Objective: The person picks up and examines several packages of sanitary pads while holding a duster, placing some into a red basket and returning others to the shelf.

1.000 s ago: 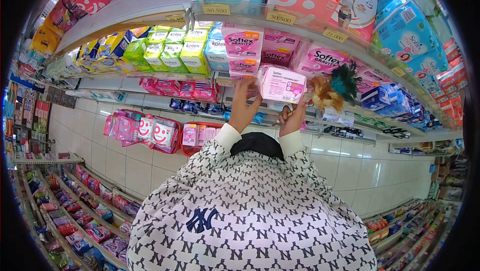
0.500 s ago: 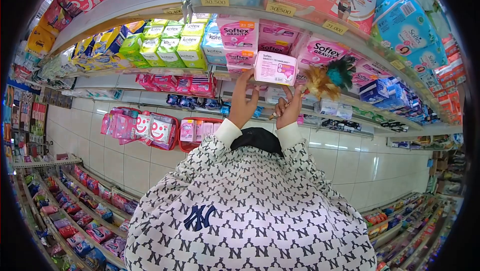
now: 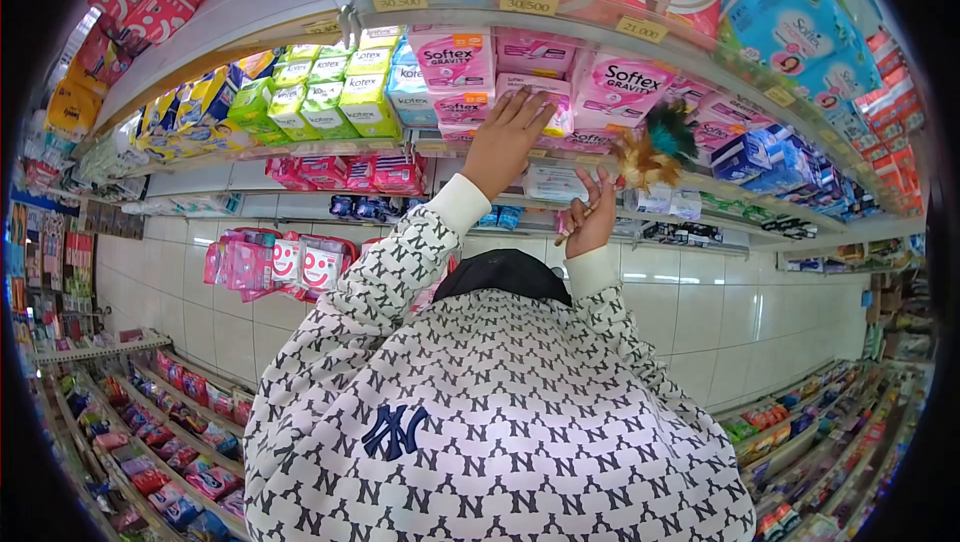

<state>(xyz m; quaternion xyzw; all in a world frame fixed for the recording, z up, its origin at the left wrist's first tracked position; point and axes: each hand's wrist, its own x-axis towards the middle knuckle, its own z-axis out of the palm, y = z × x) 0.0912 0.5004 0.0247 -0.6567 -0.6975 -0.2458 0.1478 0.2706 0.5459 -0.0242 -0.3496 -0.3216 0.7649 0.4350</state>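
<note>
Pink pack [image 3: 555,92], held out earlier, now at the shelf's [image 3: 722,185] front edge
Left hand [image 3: 505,137] flat, fingers spread on it, Softex packs [image 3: 628,82] crowding; right hand [image 3: 590,220] clenches feather duster [image 3: 648,147].

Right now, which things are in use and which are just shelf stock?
In use: left hand, flat on pink pack; right hand, closed on duster.
Lying about: green packs, blue packs, hanging bags, price tags.

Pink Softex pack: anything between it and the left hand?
Nothing visible. The left hand rests directly on the pink Softex pack in the shelf row; the right hand holds the feather duster off to the side.
</note>
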